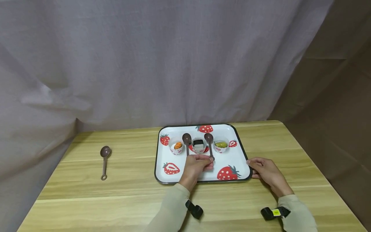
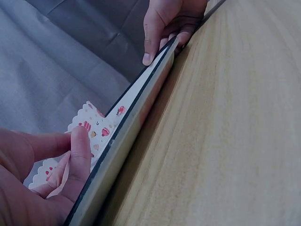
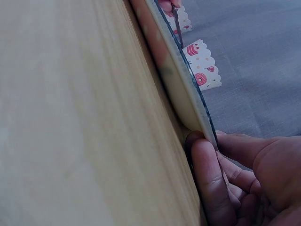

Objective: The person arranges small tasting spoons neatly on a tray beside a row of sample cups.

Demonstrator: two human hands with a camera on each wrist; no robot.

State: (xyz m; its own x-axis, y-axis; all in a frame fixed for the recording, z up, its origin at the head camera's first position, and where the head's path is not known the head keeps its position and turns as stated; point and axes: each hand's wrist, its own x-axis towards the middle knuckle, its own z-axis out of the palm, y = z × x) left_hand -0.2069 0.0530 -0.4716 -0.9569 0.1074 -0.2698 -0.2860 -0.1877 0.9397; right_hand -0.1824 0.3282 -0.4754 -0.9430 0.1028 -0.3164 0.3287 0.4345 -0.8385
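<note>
A white strawberry-print tray (image 1: pixel 191 175) with a dark rim lies on the table. My left hand (image 1: pixel 197 166) reaches over its front edge and pinches the ring end of a brown spoon (image 1: pixel 208 138), bowl pointing away. The handle also shows between fingertips in the right wrist view. To the left lies another brown spoon (image 1: pixel 186 138), its handle end hidden behind the hand. Three printed paper cups stand around them: one with an orange piece (image 1: pixel 176 150), one with a black-and-white piece (image 1: pixel 199 149), one with a green piece (image 1: pixel 221 149). My right hand (image 1: pixel 268 172) grips the tray's right edge, thumb above, fingers below.
A third brown spoon (image 1: pixel 104 162) lies on the wooden table (image 1: pixel 87 199), well left of the tray. A grey curtain (image 1: pixel 185 64) hangs behind the table's far edge, and darker cloth (image 1: pixel 333 106) hangs at the right.
</note>
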